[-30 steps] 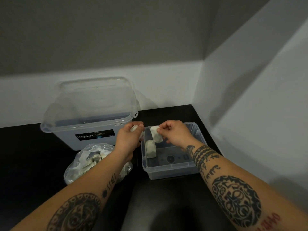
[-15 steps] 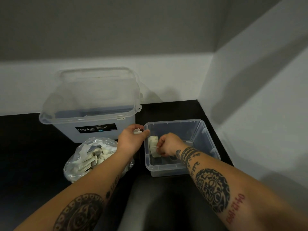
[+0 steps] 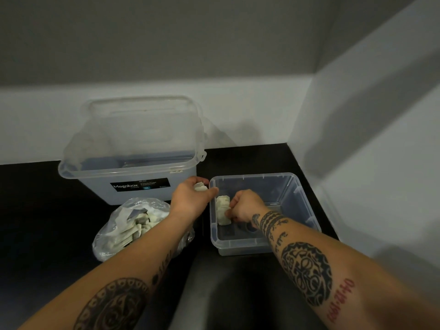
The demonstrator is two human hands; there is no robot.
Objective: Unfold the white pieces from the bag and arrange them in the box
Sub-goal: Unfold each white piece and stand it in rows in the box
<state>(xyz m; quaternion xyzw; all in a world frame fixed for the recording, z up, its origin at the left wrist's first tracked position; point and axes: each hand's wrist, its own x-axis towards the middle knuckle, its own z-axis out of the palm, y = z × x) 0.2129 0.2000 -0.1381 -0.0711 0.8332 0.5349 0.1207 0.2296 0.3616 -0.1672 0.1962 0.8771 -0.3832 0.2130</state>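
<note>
White pieces (image 3: pixel 223 209) stand against the left wall of the small box (image 3: pixel 302 198), where your right grip (image 3: pixel 247 207) pinches the nearer one. Your left grip (image 3: pixel 190 198) is curled round a spare piece (image 3: pixel 200 186) just outside the box's far-left corner. More lie in the bag (image 3: pixel 114 234) on the tabletop (image 3: pixel 35 210). They look light, soft and easily creased, so pinch them gently by the edges.

Bag (image 3: pixel 114 234) rt side under forearm (image 3: pixel 152 248)

Black counter (image 3: pixel 35 210), possibly stone, with large tub (image 3: pixel 95 190), plastic bag (image 3: pixel 119 232), small box (image 3: pixel 238 249)
</note>
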